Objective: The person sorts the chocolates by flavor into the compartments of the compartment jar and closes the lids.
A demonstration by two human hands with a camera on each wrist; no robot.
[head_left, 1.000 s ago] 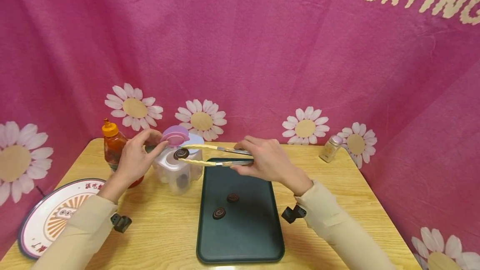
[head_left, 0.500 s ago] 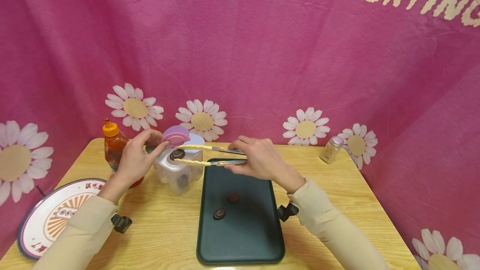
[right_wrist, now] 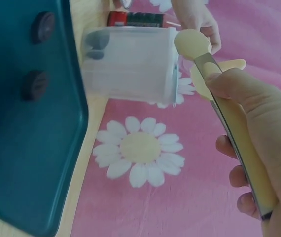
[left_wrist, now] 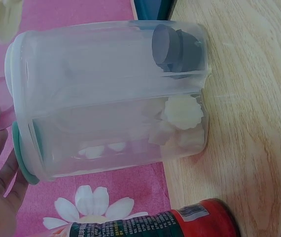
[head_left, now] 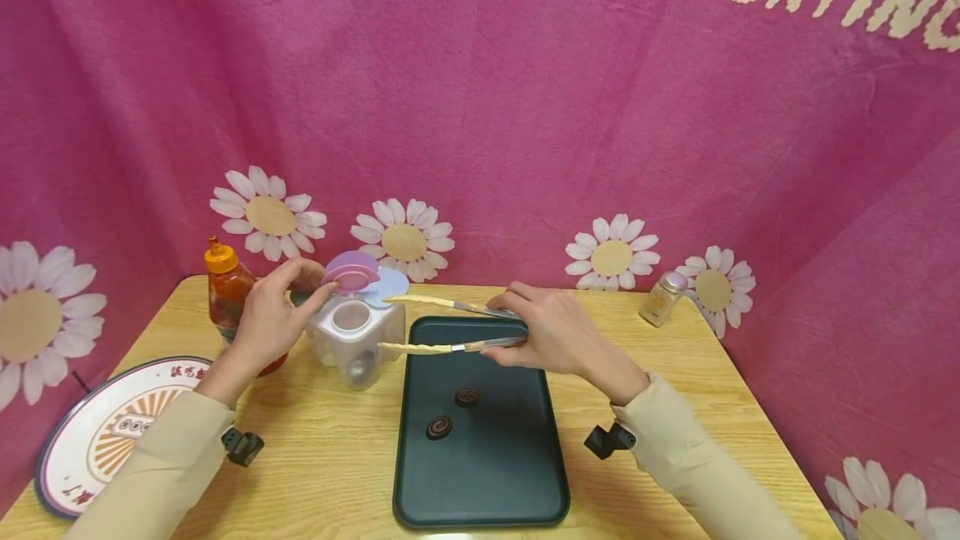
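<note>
My left hand (head_left: 273, 311) pinches the raised pink-purple flap lid (head_left: 352, 272) of a clear plastic storage container (head_left: 324, 332). The round opening below that flap is uncovered. In the left wrist view, dark round chocolates (left_wrist: 180, 49) lie at the bottom of one compartment, and pale pieces (left_wrist: 182, 114) lie in another. Just right of the container, my right hand (head_left: 551, 332) grips metal tongs with yellow tips (head_left: 420, 348). The tong arms stand spread, with nothing between the tips. Two swirl-topped chocolates (head_left: 438, 427) lie on the dark green tray (head_left: 487, 482).
A red sauce bottle (head_left: 228, 290) with an orange cap stands behind my left hand. At the left edge lies a round printed plate (head_left: 82, 440). A seasoning shaker (head_left: 662, 298) stands at the back right. Pink flowered cloth (head_left: 480, 107) hangs behind the wooden table.
The tongs carried a chocolate left over the opening and let it go; it is gone from their tips. They have since drawn back right, spread wider. The left hand stays on the lid.
</note>
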